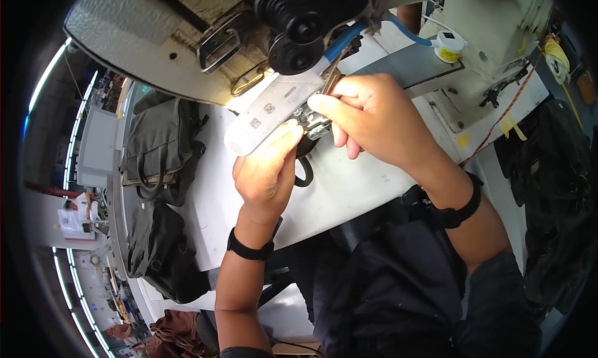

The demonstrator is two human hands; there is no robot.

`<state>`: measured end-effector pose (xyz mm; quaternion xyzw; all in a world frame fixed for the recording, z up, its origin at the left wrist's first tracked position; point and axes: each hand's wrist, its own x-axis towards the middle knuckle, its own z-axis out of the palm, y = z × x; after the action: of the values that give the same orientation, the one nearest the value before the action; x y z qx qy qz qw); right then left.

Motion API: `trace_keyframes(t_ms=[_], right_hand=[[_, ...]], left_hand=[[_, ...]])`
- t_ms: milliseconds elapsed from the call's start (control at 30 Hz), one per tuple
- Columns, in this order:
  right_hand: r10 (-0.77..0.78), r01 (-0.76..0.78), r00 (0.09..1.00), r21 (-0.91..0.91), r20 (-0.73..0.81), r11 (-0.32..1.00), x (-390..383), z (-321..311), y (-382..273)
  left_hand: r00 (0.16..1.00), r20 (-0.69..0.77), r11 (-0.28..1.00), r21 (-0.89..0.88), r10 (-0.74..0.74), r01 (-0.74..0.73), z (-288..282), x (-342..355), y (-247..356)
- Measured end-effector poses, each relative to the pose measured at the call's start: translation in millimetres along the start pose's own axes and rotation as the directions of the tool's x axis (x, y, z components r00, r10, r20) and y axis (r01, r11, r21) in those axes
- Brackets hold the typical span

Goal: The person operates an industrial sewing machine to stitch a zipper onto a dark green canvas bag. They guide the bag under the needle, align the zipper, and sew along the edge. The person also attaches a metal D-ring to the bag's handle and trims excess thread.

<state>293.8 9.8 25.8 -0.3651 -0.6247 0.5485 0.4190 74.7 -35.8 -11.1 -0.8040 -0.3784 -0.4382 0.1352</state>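
Both forearms extend from the lower edge of my remote view toward a sewing machine (149, 52), where a person's two bare hands meet beneath its head. The left hand (266, 171) is upright with its wrist nearly straight, its fingers bunched and its thumb close to the fingertips beside the metal foot (316, 127); I cannot tell from here whether they are clamped on anything. The right hand (377, 118) slants in from the other side, wrist bent, back of the hand turned up. Its thumb and forefinger point at the needle area, close together, while the other fingers curl beneath; what they pinch, if anything, is hidden from me. A black band (461, 213) circles the right wrist.

The piece nearest the hands is a dark loop (309, 173), smooth and rounded like a bag handle, lying on the white table (355, 183) just below the metal foot and to the right of the left hand. I see only its curved outer side; the rest disappears behind the left hand and under the machine. To the left, a dark grey bag (156, 140) with a curved handle lies near the table's edge.
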Motion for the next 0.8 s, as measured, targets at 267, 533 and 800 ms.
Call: trace_keyframes(t_ms=[267,533,800], right_hand=[[-0.029,0.029,1.000,-0.001,-0.010,1.000,-0.3,-0.2,3.5],[-0.005,0.005,1.000,0.022,-0.006,1.000,-0.8,0.1,0.3],[0.014,-0.013,1.000,0.008,-0.016,1.000,-1.8,1.2,0.0]], left_hand=[[0.996,0.039,0.996,0.042,0.083,-0.085,-4.0,9.9,-1.9],[0.996,0.007,0.994,0.052,0.091,-0.091,-0.2,9.0,-2.9],[0.998,0.007,0.996,0.057,0.067,-0.067,-0.1,9.0,0.0]])
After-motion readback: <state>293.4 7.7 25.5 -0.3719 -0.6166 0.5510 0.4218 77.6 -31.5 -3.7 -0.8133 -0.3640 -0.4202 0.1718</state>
